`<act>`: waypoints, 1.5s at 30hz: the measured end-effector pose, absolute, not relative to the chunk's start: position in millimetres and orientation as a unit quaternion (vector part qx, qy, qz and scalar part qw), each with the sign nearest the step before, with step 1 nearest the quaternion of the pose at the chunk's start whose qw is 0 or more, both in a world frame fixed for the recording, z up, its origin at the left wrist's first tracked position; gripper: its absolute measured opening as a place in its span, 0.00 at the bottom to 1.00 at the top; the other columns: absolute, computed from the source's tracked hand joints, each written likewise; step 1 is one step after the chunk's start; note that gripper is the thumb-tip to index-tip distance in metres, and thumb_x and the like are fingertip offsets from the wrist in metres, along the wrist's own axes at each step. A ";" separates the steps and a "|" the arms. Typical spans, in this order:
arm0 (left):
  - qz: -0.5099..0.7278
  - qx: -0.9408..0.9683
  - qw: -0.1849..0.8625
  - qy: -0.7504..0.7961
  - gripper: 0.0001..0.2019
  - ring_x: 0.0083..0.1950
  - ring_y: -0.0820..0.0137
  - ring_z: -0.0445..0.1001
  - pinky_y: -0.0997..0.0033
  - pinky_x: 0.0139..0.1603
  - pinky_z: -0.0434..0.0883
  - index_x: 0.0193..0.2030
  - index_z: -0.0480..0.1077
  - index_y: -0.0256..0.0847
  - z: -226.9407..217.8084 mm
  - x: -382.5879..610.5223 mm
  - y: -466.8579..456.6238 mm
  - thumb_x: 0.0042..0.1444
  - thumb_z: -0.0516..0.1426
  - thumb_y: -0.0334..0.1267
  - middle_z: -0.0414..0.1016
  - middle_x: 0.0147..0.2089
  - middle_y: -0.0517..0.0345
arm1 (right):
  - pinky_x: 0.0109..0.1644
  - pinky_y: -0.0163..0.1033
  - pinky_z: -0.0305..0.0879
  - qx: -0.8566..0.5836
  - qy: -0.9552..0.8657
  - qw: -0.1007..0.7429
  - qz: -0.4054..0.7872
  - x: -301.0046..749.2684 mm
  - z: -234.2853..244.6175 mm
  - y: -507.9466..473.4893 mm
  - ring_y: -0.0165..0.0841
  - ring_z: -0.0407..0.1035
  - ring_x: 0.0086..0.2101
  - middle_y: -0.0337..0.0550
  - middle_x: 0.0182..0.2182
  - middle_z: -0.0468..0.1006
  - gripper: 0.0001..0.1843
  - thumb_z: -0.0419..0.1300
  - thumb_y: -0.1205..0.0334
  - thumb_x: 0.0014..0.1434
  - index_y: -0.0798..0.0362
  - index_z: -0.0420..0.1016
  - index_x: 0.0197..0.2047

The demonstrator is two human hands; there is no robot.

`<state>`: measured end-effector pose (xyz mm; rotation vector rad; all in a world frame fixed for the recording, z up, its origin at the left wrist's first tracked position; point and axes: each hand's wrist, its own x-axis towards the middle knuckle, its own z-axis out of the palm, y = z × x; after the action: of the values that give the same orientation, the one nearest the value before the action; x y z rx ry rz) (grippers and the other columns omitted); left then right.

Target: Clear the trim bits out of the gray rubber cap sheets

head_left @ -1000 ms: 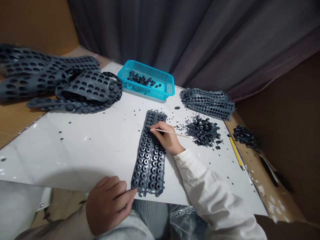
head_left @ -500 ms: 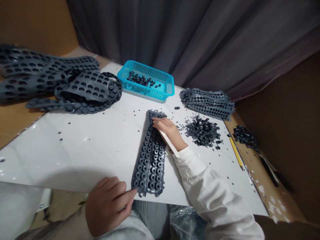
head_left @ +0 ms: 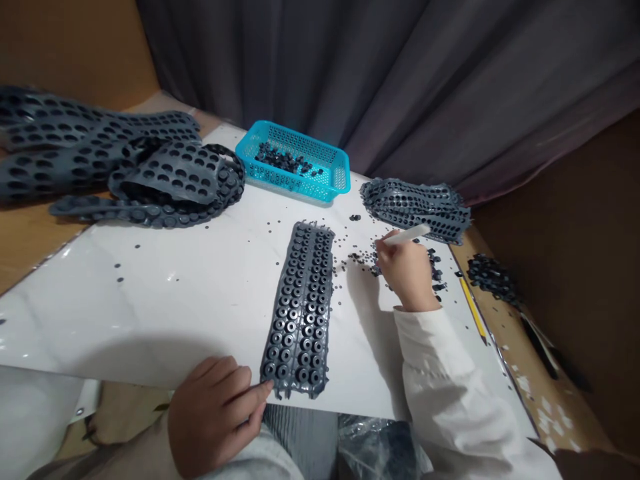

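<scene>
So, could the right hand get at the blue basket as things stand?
Probably yes: only small dark bits lie between the right hand and the blue basket, though the white stick in that hand may hamper grasping.

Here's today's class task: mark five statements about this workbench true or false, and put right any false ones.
1. The left hand touches the near end of the studded strip. True.
2. The right hand is bare of any tool. False: it holds a white stick.
3. The blue basket holds dark pieces. True.
4. The yellow tool lies left of the strip. False: it lies to the right.
5. Perforated sheets lie left of the basket. True.
</scene>
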<state>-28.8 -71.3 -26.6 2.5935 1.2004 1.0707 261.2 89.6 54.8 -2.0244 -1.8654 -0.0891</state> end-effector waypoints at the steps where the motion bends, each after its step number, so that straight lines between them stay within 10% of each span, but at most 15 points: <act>1: 0.351 0.850 0.044 0.391 0.07 0.29 0.69 0.61 0.65 0.31 0.58 0.36 0.73 0.43 -25.5 -28.9 -71.0 0.53 0.56 0.29 0.67 0.24 0.61 | 0.25 0.37 0.55 -0.688 -0.687 0.233 0.023 254.8 53.5 88.5 0.34 0.63 0.20 0.41 0.16 0.69 0.09 0.56 0.61 0.57 0.55 0.71 0.28; 10: 0.345 0.851 0.049 0.393 0.07 0.29 0.69 0.61 0.65 0.31 0.57 0.37 0.72 0.44 -26.1 -29.9 -73.3 0.54 0.56 0.29 0.67 0.24 0.61 | 0.36 0.38 0.67 -0.480 -0.734 0.388 0.284 190.5 19.4 96.0 0.33 0.72 0.31 0.43 0.31 0.80 0.06 0.61 0.60 0.55 0.53 0.76 0.34; 26: 0.345 0.850 0.036 0.397 0.05 0.27 0.69 0.60 0.65 0.29 0.57 0.33 0.72 0.43 -21.1 -27.4 -70.4 0.53 0.56 0.30 0.66 0.22 0.63 | 0.50 0.46 0.67 -0.373 -0.852 0.330 0.159 189.6 7.8 103.9 0.37 0.70 0.45 0.48 0.42 0.78 0.05 0.55 0.64 0.61 0.52 0.71 0.37; 39: 0.340 0.854 0.040 0.392 0.06 0.28 0.69 0.60 0.65 0.29 0.56 0.35 0.73 0.44 -24.7 -29.8 -73.5 0.54 0.56 0.30 0.66 0.23 0.62 | 0.39 0.43 0.68 -0.552 -0.770 0.318 -0.024 245.5 20.2 115.8 0.40 0.72 0.36 0.50 0.36 0.79 0.07 0.52 0.61 0.62 0.53 0.70 0.38; 45: 0.344 0.850 0.035 0.397 0.06 0.28 0.69 0.61 0.65 0.29 0.57 0.34 0.72 0.44 -25.1 -27.7 -70.1 0.54 0.55 0.29 0.66 0.23 0.62 | 0.40 0.41 0.68 -0.541 -0.726 0.400 0.143 254.4 32.8 90.7 0.38 0.74 0.38 0.48 0.39 0.79 0.08 0.56 0.57 0.61 0.53 0.70 0.36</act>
<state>-27.7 -70.1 -25.1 2.6130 1.2191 1.0573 254.4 90.7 32.8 -1.3695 -1.8367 0.3613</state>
